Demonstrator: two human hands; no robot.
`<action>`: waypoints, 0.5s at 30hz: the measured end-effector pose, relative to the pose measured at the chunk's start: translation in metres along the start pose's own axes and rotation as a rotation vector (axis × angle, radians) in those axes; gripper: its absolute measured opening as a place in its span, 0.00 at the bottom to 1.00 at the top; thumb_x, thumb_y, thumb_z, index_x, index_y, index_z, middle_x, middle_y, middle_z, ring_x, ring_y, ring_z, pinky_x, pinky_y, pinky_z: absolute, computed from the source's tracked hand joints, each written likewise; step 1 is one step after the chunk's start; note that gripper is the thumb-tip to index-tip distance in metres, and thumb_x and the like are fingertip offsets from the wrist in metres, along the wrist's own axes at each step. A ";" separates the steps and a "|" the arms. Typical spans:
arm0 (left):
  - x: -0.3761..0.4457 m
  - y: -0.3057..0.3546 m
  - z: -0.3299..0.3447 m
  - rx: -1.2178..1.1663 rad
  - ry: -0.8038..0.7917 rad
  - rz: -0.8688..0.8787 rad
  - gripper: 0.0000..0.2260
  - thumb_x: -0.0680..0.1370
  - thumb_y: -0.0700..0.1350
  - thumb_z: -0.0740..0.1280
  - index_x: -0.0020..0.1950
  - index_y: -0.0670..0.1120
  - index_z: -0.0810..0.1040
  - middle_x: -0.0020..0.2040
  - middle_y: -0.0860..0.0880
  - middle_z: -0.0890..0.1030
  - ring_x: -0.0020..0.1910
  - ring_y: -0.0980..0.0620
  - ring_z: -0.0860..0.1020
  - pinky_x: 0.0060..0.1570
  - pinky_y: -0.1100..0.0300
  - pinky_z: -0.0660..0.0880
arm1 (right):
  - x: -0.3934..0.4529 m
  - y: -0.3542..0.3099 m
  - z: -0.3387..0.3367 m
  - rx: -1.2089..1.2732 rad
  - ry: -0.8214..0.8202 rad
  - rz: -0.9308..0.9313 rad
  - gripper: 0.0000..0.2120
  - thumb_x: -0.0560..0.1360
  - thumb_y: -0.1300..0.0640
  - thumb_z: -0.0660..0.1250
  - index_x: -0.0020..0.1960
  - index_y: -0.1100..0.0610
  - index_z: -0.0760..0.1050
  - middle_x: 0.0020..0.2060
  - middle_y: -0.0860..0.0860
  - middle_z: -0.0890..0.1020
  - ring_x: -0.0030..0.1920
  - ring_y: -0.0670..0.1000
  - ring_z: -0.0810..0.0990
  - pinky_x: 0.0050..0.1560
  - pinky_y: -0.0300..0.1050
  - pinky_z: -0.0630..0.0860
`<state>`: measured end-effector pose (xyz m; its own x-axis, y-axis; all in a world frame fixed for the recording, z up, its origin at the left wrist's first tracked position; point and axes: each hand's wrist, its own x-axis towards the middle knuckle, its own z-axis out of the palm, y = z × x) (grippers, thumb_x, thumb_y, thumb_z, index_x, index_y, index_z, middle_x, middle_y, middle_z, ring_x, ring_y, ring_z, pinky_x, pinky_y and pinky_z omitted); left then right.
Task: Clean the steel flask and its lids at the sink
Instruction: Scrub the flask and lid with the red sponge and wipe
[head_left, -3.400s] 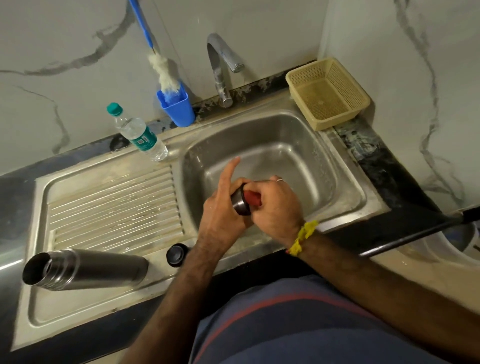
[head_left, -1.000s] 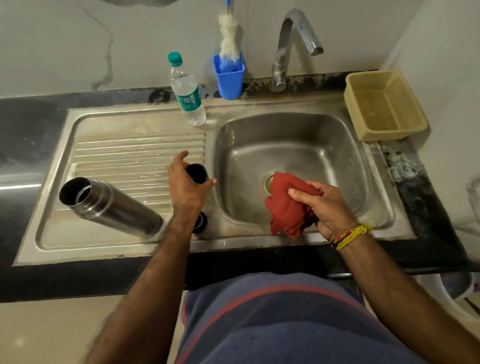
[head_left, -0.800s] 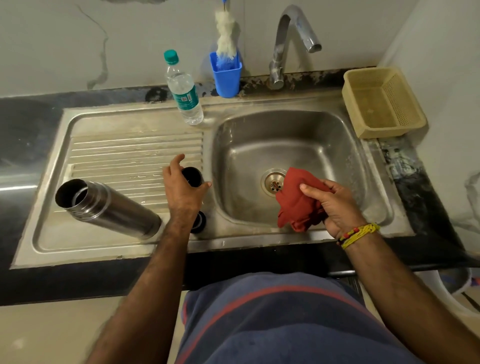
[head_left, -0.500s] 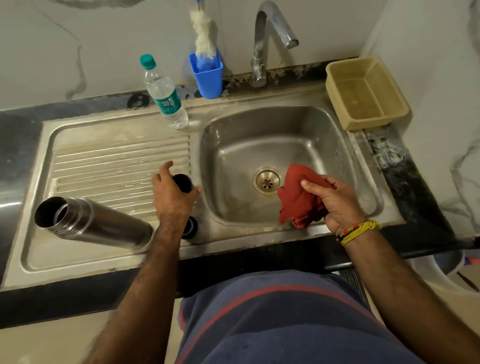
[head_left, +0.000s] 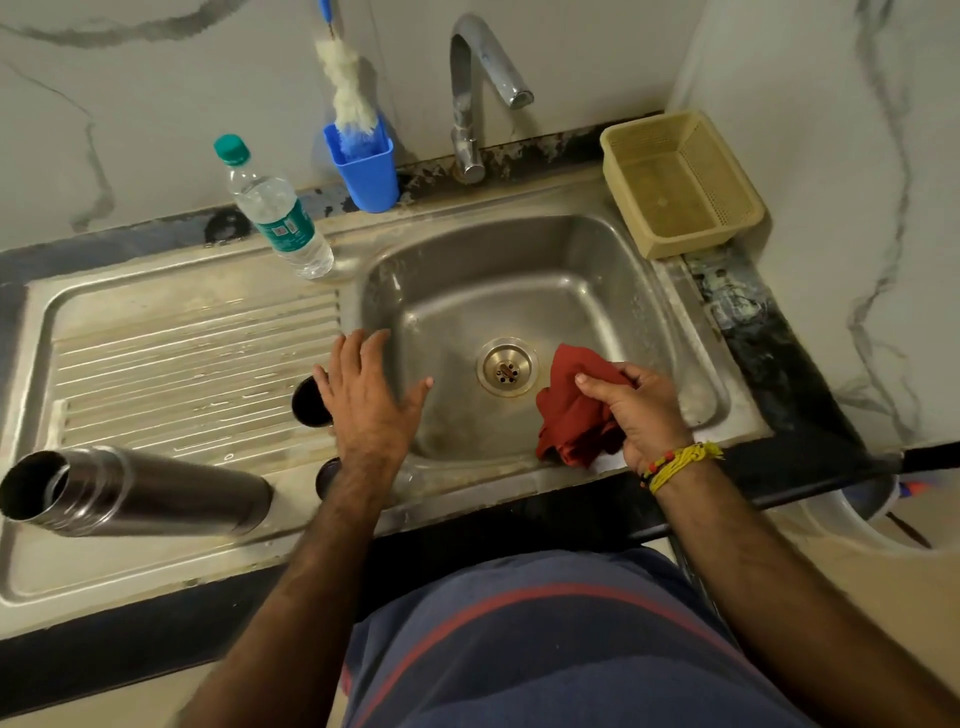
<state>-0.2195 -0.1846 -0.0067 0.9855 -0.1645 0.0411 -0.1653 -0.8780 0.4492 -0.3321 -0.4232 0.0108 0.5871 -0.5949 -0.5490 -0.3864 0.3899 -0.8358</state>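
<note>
The steel flask (head_left: 135, 493) lies on its side on the drainboard at the near left, its open mouth pointing left. A dark cup lid (head_left: 307, 402) stands on the drainboard beside the basin. A second black lid (head_left: 327, 475) sits nearer the front edge, partly hidden by my left forearm. My left hand (head_left: 369, 395) hovers with straight, spread fingers just right of the cup lid, holding nothing. My right hand (head_left: 641, 410) grips a bunched red cloth (head_left: 571, 410) over the basin's near right side.
The steel sink basin (head_left: 597, 291) has a drain (head_left: 506, 366) in its middle and a tap (head_left: 470, 88) behind. A water bottle (head_left: 275, 213) and a blue cup (head_left: 366, 166) holding a brush stand at the back. A beige basket (head_left: 680, 182) sits at the back right.
My left hand has let go of the cup lid on the drainboard and opened, shifting right toward the basin. My right hand still holds the red cloth.
</note>
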 end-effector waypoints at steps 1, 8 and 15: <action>0.005 0.006 0.003 -0.016 -0.030 0.032 0.34 0.75 0.55 0.75 0.76 0.48 0.67 0.80 0.45 0.62 0.81 0.45 0.54 0.80 0.39 0.46 | 0.002 -0.001 -0.004 -0.003 0.034 -0.007 0.08 0.70 0.67 0.76 0.42 0.57 0.79 0.35 0.50 0.84 0.33 0.46 0.83 0.31 0.38 0.78; 0.075 0.074 0.027 -0.056 -0.187 0.283 0.35 0.77 0.52 0.73 0.80 0.47 0.61 0.83 0.46 0.56 0.82 0.47 0.50 0.81 0.45 0.43 | 0.022 -0.016 -0.039 -0.056 0.239 -0.044 0.11 0.70 0.60 0.78 0.48 0.57 0.78 0.42 0.55 0.85 0.45 0.57 0.85 0.47 0.56 0.84; 0.185 0.166 0.068 -0.024 -0.306 0.391 0.38 0.78 0.48 0.73 0.82 0.46 0.56 0.83 0.44 0.54 0.82 0.43 0.50 0.81 0.44 0.48 | 0.050 -0.084 -0.050 -0.064 0.275 -0.230 0.11 0.72 0.62 0.76 0.52 0.56 0.78 0.42 0.50 0.84 0.38 0.45 0.83 0.30 0.37 0.77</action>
<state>-0.0670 -0.3910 0.0146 0.7929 -0.6071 -0.0517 -0.5159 -0.7140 0.4734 -0.3058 -0.5201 0.0536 0.4541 -0.8321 -0.3184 -0.3149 0.1844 -0.9311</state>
